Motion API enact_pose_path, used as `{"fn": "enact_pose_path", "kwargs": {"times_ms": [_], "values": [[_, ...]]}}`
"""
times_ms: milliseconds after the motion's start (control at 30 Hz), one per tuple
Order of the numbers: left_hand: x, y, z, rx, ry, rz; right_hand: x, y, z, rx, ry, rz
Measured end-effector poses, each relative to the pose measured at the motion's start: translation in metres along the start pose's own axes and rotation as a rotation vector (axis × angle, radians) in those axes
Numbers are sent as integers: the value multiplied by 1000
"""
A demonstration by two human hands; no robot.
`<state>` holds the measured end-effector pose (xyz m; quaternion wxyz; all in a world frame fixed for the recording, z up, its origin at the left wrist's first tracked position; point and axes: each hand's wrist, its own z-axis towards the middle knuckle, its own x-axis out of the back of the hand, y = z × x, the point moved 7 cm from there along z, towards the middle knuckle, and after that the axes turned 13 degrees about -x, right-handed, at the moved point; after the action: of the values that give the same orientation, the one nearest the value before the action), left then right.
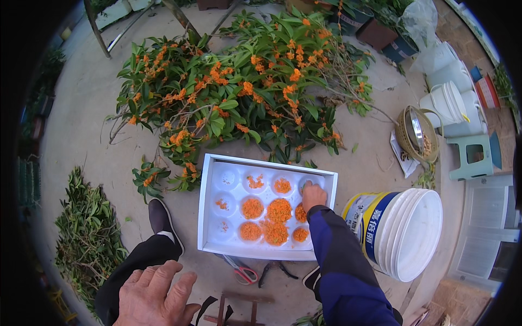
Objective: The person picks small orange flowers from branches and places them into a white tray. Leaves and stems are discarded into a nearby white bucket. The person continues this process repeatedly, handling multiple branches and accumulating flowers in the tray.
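A white foam tray in a white box (236, 181) lies before me, with round hollows holding small orange blossoms (279, 210). My right hand (314, 195) reaches into the far-right hollow, its fingertips pointing down. A speck of green shows beside those fingers; whether they pinch anything is hidden. Over my left leg hovers my left hand (157, 291), back up, fingers a little apart, holding nothing. Beyond the tray sprawls a heap of cut leafy branches (236, 85) bearing clusters of orange flowers.
Right of the tray a large white plastic bucket (408, 234) lies on its side. Red-handled scissors (246, 275) and dark-handled pruning shears (277, 271) are by the near edge. Leafy cuttings (87, 236) are piled left; a woven basket (410, 132) and a green stool (471, 155) stand right.
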<state>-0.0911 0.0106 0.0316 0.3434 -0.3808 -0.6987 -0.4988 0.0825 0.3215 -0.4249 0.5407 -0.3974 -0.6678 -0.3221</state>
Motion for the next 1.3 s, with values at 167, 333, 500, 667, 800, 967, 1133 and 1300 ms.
{"fn": "enact_pose_path", "kwargs": {"times_ms": [167, 333, 500, 667, 800, 967, 1133, 1300], "values": [[1, 2, 2, -12, -3, -2, -6, 23, 7, -203, -22, 190], [0, 2, -2, -3, -5, 4, 1, 15, 1, -294, -42, 338], [-1, 5, -2, -22, -3, 9, -9, 21, 17, -375, -27, 392], [-4, 7, 2, -24, -1, 33, -7, 26, 15, -365, 33, 528], [0, 17, 0, -36, 14, 85, 15, 33, 10, -268, 48, 596], [-10, 20, -9, -76, 30, 80, 44, 63, 1, -231, 129, 506], [-19, 20, -12, -115, 42, 116, 37, 57, -10, -207, 31, 452], [-19, 24, -7, -40, -29, 142, 34, 19, -8, -312, -90, 475]]}}
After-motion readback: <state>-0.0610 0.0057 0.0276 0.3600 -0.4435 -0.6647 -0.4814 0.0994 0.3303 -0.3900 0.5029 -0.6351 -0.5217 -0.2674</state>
